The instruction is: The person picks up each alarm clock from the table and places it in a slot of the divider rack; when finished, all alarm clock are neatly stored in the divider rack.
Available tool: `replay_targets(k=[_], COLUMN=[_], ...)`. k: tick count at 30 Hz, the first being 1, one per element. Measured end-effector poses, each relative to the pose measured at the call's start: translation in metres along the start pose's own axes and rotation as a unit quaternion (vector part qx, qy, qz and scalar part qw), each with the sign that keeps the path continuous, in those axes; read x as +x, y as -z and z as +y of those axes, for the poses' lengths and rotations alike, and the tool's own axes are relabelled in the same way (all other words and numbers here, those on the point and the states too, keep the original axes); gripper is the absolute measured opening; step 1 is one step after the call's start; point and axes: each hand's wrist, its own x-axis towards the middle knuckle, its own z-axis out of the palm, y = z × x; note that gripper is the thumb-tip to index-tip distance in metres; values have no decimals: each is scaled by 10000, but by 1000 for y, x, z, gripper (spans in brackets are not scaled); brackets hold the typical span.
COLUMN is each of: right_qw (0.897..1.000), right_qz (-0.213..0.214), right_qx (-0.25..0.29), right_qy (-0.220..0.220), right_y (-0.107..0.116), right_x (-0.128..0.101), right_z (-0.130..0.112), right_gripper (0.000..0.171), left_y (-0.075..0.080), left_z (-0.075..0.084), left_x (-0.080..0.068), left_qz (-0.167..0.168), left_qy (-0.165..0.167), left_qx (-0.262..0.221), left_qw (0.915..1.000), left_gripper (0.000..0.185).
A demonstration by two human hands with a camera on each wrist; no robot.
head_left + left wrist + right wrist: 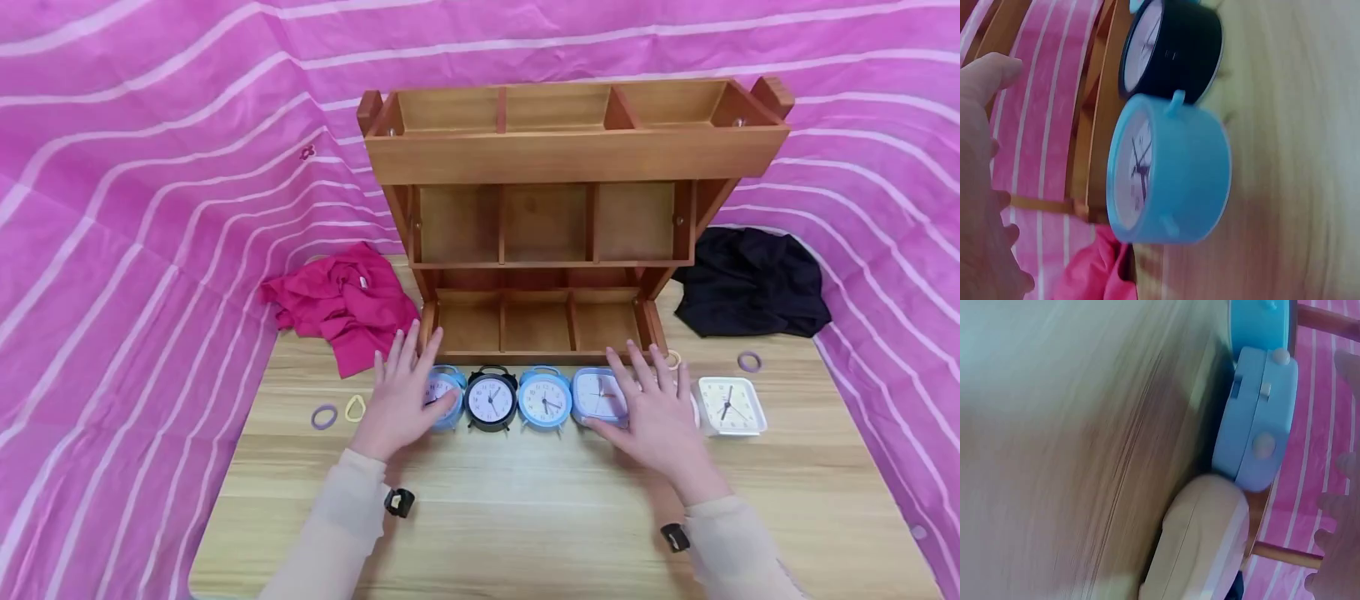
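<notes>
While both hands hover flat over the row of clocks, these lines run from the fingers outward.

Left fingers: the left hand lies spread and straight, closed on nothing, fingertips over the left round blue clock; whether they touch its top I cannot tell.
Right fingers: the right hand is also splayed and relaxed, over the square blue clock and covering most of a cream clock beside it.
Left round blue clock: in the left wrist view it stands on edge, face toward the shelf, touching the black clock.
How it should handle: judged light, hard plastic, smooth and a bit slippery, with a face cover that could crack if dropped; small feet make it prone to tip or roll.
Where to hold: across the drum-shaped sides, thumb and fingers on opposite rims, clear of the face and the thin top handle.
Square blue clock: flat-backed, with knobs on the rear; best pinched by its side edges.
Row: black clock, a second round blue clock and a white square clock stand along the table.
Behind: wooden shelf with bare compartments.
Around: pink cloth, black cloth, small rings.
</notes>
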Motion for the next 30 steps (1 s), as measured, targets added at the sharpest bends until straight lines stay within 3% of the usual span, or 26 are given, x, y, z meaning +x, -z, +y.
replay_targets(k=[8, 13, 20, 30], right_qw=[9999, 9998, 9990, 9968], right_qz=[-88, -101, 1, -240], right_qx=[95, 166, 388, 527], right_qy=[-70, 67, 235, 555], right_y=[-8, -15, -30, -44], right_x=[4, 16, 32, 56], right_z=[-18, -35, -62, -101], right_gripper=[107, 109, 106, 106], left_y=[5, 21, 46, 72], left_z=[-23, -32, -30, -22], left_x=[25, 46, 76, 109], left_qz=[37, 87, 168, 401], left_qy=[122, 295, 524, 639], left_qx=[-942, -1260, -1442, -1879], left_qw=[9955, 9916, 9880, 9793], left_gripper=[101, 103, 108, 114])
